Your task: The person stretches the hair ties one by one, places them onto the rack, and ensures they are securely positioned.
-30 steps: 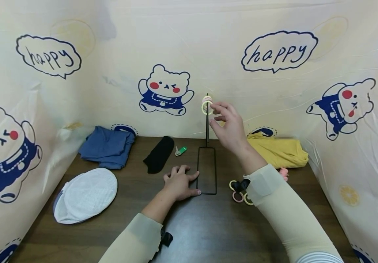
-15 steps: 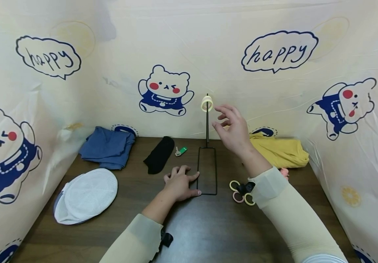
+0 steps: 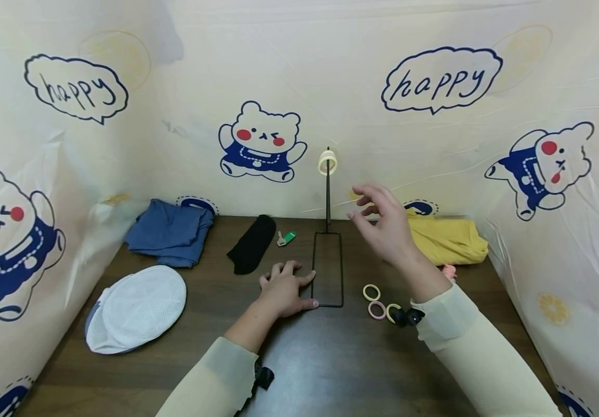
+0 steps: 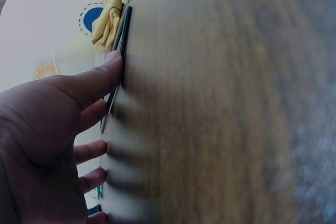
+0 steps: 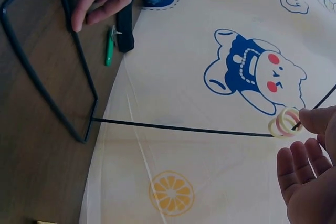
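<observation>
A black wire stand with a rectangular base and a tall upright (image 3: 328,200) stands mid-table. Small rings (image 3: 327,163), pale yellow and pink, hang together on its top arm; the right wrist view shows the rings (image 5: 283,123) close up. My left hand (image 3: 285,292) rests spread on the table, thumb and index finger touching the left side of the base (image 3: 341,272). To the right of the upright is my right hand (image 3: 385,226), fingers loosely bent, holding nothing. Below it lie two yellow rings (image 3: 371,292) and a pink ring (image 3: 376,310), one yellow ring partly behind the wrist camera.
A green-tagged key (image 3: 286,238) and a black sock (image 3: 252,244) lie left of the stand. Farther left are folded blue cloth (image 3: 170,233) and a white cap (image 3: 138,310). Yellow cloth (image 3: 448,238) and a pink item (image 3: 449,272) lie at right. A printed curtain surrounds the table.
My right hand has let go of a yellow ring on the stand's top arm and drawn away to the right and down. The left hand has stayed on the base.
</observation>
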{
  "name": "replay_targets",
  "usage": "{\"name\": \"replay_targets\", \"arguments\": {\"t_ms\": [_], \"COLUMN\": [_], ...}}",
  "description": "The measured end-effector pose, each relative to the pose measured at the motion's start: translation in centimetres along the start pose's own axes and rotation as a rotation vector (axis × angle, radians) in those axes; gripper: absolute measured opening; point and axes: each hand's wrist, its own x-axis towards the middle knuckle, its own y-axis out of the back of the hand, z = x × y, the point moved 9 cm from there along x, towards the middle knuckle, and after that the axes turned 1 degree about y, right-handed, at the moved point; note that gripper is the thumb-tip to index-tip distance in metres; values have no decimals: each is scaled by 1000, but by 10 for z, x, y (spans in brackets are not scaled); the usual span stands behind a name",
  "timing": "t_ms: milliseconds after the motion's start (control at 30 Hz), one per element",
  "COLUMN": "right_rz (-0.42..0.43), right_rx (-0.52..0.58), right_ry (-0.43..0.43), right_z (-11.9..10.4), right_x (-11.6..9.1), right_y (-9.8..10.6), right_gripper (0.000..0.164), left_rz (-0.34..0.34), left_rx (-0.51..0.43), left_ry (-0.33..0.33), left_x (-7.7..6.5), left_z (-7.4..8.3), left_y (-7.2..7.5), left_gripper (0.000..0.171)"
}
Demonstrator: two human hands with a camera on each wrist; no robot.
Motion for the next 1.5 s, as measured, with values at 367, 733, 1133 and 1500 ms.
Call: {"name": "replay_targets", "arguments": {"t_ms": [367,733,1133,1500], "right_rz": [-30,-174,-286,-352], "right_rx": [-37,-170,-229,-243], "right_ry": [55,-18,17,-63], "right_z": [-8,7,19,39], "right_x": [-32,-73,-123,-164], "right_y": [18,25,26,19], "right_gripper": [48,48,49,46], "left_rz": [6,13,11,-2], "left_rx": [-3,-2,13,13], "left_ry": [-14,-24,-19,-12], "left_x": [1,-1,1,0], "left_z": [1,2,0,0], "left_y": [3,3,2,1], "left_gripper": [77,77,77,77]}}
